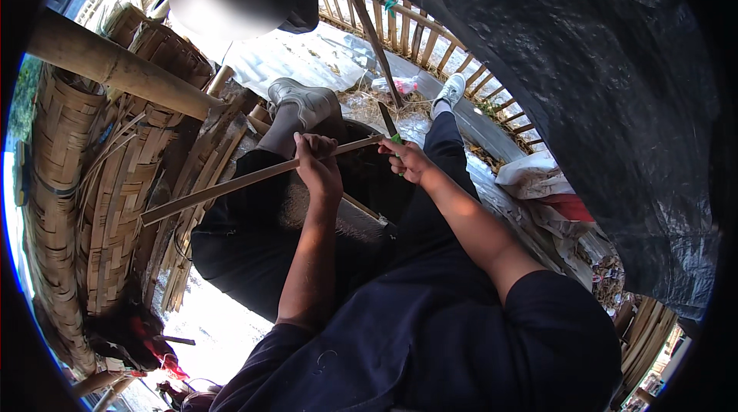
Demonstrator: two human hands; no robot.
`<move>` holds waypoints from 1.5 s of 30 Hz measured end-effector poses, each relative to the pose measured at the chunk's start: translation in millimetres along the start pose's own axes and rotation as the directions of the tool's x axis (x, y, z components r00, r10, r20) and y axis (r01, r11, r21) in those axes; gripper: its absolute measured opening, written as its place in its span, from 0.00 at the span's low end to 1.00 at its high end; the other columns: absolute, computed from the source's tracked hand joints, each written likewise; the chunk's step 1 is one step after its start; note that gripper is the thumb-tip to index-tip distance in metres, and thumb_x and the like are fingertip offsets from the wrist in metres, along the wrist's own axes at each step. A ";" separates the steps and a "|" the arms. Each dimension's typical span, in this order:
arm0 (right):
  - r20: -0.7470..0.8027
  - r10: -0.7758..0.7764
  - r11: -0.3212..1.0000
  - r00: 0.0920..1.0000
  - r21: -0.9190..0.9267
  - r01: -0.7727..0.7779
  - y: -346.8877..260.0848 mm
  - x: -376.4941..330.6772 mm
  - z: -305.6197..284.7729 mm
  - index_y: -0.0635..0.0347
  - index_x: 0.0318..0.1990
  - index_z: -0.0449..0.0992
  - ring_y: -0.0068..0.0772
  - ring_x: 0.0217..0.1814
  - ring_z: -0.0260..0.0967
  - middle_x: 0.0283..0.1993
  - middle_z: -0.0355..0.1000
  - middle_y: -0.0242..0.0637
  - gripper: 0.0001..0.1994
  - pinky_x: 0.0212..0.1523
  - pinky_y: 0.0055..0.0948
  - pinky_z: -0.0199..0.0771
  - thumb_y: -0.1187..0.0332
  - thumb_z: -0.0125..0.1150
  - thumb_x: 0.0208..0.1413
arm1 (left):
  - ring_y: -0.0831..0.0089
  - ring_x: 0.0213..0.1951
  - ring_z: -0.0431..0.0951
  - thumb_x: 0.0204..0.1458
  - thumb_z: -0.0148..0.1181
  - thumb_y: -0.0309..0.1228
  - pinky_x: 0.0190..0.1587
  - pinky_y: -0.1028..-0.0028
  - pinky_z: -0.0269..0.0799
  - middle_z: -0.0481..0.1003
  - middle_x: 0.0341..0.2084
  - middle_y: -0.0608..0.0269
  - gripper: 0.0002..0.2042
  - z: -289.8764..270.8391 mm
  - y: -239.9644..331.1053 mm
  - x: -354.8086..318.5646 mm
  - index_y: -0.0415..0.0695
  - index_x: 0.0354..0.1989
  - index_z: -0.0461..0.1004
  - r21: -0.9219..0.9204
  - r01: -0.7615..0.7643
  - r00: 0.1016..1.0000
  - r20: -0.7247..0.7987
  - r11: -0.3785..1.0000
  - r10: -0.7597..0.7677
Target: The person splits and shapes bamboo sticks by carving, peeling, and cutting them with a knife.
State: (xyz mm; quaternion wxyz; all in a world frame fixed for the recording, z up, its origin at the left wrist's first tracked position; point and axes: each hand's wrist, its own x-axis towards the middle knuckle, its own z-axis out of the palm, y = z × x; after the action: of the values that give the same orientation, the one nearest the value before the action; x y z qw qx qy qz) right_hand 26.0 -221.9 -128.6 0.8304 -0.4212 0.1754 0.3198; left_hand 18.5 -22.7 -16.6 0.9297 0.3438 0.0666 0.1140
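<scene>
A long flat bamboo strip (223,187) slants across my lap, its near end low on the left and its far end by my right hand. My left hand (319,170) is closed round the strip between its middle and its far end. In my right hand (411,161) is a knife (387,120) with a green handle, gripped so the dark blade points up and away from me. The fingers of my right hand are at the strip's far tip; whether they also pinch it I cannot tell. Pale shavings or dust (304,208) lie on my dark trousers.
Woven bamboo rolls (65,143) and a thick bamboo pole (115,62) crowd the left. A black plastic sheet (615,104) hangs at the right. Beyond my shoes (304,104) runs a slatted bamboo fence (415,35), with a slanting pole (369,28) before it.
</scene>
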 end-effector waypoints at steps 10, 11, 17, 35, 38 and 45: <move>-0.229 0.214 0.973 0.950 0.133 -0.188 30.8 13.5 -42.9 0.55 0.32 0.67 0.17 0.11 0.44 0.25 0.66 0.28 0.05 0.15 0.21 0.45 0.65 0.54 0.56 | 0.73 0.37 0.68 0.64 0.47 0.33 0.48 0.67 0.68 0.65 0.30 0.63 0.08 25.2 28.2 -9.7 0.43 0.46 0.60 0.202 -0.172 0.965 0.233 0.964 0.123; -0.218 0.227 0.972 0.949 0.116 -0.206 31.0 13.9 -41.7 0.55 0.32 0.67 0.16 0.11 0.44 0.25 0.66 0.28 0.06 0.15 0.21 0.45 0.65 0.54 0.56 | 0.73 0.37 0.68 0.64 0.47 0.33 0.48 0.67 0.68 0.65 0.30 0.63 0.08 24.7 31.5 -11.1 0.43 0.46 0.60 0.204 -0.176 0.965 0.231 0.963 0.128; -0.262 0.266 0.960 0.928 -0.019 -0.281 36.5 19.2 -41.9 0.55 0.34 0.69 0.15 0.12 0.44 0.24 0.65 0.27 0.08 0.15 0.21 0.44 0.62 0.56 0.59 | 0.72 0.34 0.69 0.64 0.47 0.36 0.45 0.65 0.72 0.67 0.32 0.60 0.11 15.9 51.9 -9.5 0.39 0.43 0.64 0.320 -0.371 0.908 0.322 0.872 0.268; -0.456 -0.108 0.844 0.883 -0.511 -0.161 48.6 28.5 -9.8 0.60 0.41 0.69 0.26 0.14 0.59 0.23 0.67 0.35 0.12 0.16 0.31 0.64 0.61 0.44 0.64 | 0.77 0.22 0.50 0.51 0.39 0.69 0.29 0.73 0.48 0.51 0.17 0.72 0.34 -17.0 37.8 9.6 0.44 0.23 0.58 0.199 -0.254 0.904 0.396 0.947 0.159; -0.252 -0.599 0.392 0.760 -0.920 0.005 60.5 38.5 -23.1 0.62 0.42 0.72 0.49 0.25 0.72 0.29 0.73 0.50 0.13 0.27 0.43 0.73 0.63 0.44 0.63 | 0.75 0.21 0.49 0.50 0.31 0.73 0.28 0.73 0.47 0.50 0.16 0.71 0.36 -4.1 21.6 15.6 0.46 0.20 0.54 0.147 -0.150 0.916 0.394 0.978 0.081; 0.031 -0.610 0.348 0.791 -0.887 0.304 53.7 -2.0 106.1 0.67 0.35 0.64 0.67 0.32 0.69 0.25 0.69 0.60 0.11 0.31 0.55 0.69 0.66 0.45 0.61 | 0.75 0.16 0.43 0.55 0.26 0.69 0.22 0.72 0.41 0.44 0.11 0.70 0.34 -21.2 27.3 16.2 0.49 0.13 0.44 0.072 -0.090 0.983 0.164 0.993 0.077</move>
State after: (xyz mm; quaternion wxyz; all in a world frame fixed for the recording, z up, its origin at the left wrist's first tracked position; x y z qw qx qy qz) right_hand -9.6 -112.9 -97.1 0.5245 -0.8502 -0.0079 0.0442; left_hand 25.3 14.8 -15.4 0.9122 0.3909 -0.0189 0.1218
